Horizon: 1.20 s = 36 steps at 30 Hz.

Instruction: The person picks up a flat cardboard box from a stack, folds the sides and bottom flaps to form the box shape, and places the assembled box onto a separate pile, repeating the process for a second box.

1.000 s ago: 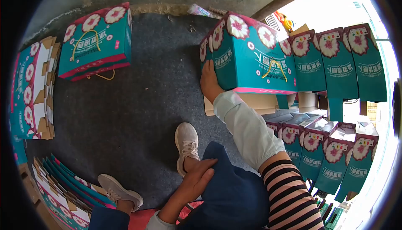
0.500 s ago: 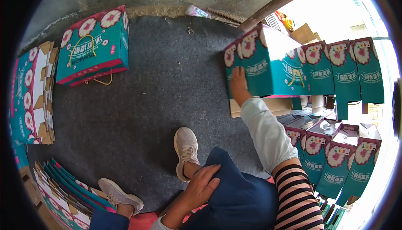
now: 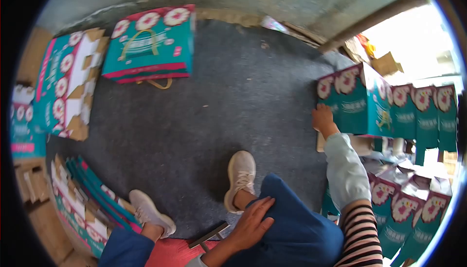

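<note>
My right hand (image 3: 323, 119) presses against the left end of a teal gift box with pink flowers (image 3: 355, 99) at the right, fingers on its side and lower edge. That box stands in line with a row of like boxes (image 3: 428, 114). My left hand (image 3: 253, 224) lies flat on my knee, on dark blue trousers, holding nothing. My two pale sneakers (image 3: 241, 177) rest on the grey carpet (image 3: 204, 121).
One assembled teal box with a rope handle (image 3: 148, 43) lies at the far left. Flat, unfolded box blanks are stacked at the left (image 3: 65, 80) and lower left (image 3: 85, 199). More teal boxes (image 3: 413, 208) crowd the lower right. A concrete wall runs along the back.
My right hand has pushed the teal box to the right, up to the row of boxes. The view has swung left, bringing the stacks of blanks further in.
</note>
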Available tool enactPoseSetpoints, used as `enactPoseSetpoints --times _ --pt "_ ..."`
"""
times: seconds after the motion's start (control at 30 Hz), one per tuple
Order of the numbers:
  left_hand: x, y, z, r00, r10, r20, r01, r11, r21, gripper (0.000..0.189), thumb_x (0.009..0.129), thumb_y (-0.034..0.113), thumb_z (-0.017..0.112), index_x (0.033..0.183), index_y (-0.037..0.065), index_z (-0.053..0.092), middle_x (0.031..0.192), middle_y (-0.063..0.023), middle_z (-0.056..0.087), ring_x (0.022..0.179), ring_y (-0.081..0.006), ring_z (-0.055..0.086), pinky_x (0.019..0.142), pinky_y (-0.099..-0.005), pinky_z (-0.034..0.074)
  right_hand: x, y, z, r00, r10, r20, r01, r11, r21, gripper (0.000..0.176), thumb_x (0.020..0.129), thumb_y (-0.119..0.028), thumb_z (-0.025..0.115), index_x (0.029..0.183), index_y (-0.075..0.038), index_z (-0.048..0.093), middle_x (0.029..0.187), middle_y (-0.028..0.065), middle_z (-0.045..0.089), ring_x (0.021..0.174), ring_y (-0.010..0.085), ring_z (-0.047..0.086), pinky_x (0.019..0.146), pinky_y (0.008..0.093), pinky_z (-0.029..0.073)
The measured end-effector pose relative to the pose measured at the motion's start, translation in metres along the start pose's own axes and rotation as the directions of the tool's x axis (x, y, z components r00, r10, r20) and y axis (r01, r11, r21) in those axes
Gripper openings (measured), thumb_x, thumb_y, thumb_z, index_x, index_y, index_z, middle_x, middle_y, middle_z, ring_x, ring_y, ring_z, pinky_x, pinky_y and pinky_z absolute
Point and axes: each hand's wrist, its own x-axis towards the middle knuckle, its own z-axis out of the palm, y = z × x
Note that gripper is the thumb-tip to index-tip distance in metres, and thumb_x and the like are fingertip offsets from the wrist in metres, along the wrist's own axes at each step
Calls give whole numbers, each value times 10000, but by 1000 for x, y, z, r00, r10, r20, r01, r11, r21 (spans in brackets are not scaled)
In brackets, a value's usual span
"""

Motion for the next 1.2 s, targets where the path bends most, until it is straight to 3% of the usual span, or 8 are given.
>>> enactPoseSetpoints --times 0.2,0.47,0.57,0.67,0.83,0.97,1.03,1.2 --pt "-55 26 -5 989 43 -142 -29 995 95 591 963 383 435 1421 33 304 1443 -217 304 1305 -374 346 1075 -447 278 -75 -106 -98 883 -444 -152 462 760 457 436 862 -312 607 1232 -88 553 1232 136 561 1165 326 510 977 429 391" --pt "-163 42 -10 915 92 -394 -62 994 88 592 959 318 482 1421 6 282 1428 -220 326 1261 -375 406 1037 -429 336 -191 -122 -285 472 -292 -832 681 720 133 738 744 -67 689 1409 -69 368 1460 165 350 1312 360 369 1083 428 308" --pt "-200 65 -21 812 231 -537 -131 967 218 598 923 257 558 1387 -34 318 1393 -221 378 1208 -373 472 985 -416 402 -245 -114 -350 128 -324 -937 719 681 -138 651 851 -202 603 1428 -52 341 1456 165 364 1334 371 343 1100 443 271" --pt "-257 121 -31 654 498 -570 -279 858 431 545 870 156 617 1320 -65 405 1327 -225 459 1155 -359 525 938 -402 450 -317 -136 -394 5 -346 -938 786 581 -210 600 875 -308 577 1384 -39 408 1428 187 395 1312 371 378 1088 444 286" --pt "-379 148 -56 92 775 -625 -166 631 758 292 830 -3 582 1114 -70 570 1106 -215 613 981 -333 625 849 -391 499 -389 -205 -383 126 -781 -612 888 364 -282 516 777 -219 679 1241 -39 539 1259 212 530 1154 373 524 953 442 432" --pt "-428 60 -131 -352 210 -912 37 977 211 318 841 77 626 1127 -49 565 1019 -187 623 980 -335 611 849 -370 489 -399 -255 -339 111 -857 -503 939 257 -230 505 729 -204 712 1188 -52 566 1051 142 615 926 325 610 801 412 494" --pt "-441 -15 -156 -174 325 -930 541 821 186 380 829 123 657 1156 -39 553 1080 -210 608 1079 -365 561 921 -401 451 -397 -269 -324 185 -885 -428 946 278 -167 490 744 -214 707 1187 -56 569 1029 134 622 903 317 617 779 403 499" --pt "-391 -118 -198 -158 108 -981 825 561 -71 750 783 379 695 1356 6 386 1423 -232 336 1347 -376 285 1072 -518 265 -389 -279 -311 347 -902 -257 926 373 -58 486 779 -246 692 1203 -50 557 1022 133 631 887 308 626 749 389 507"
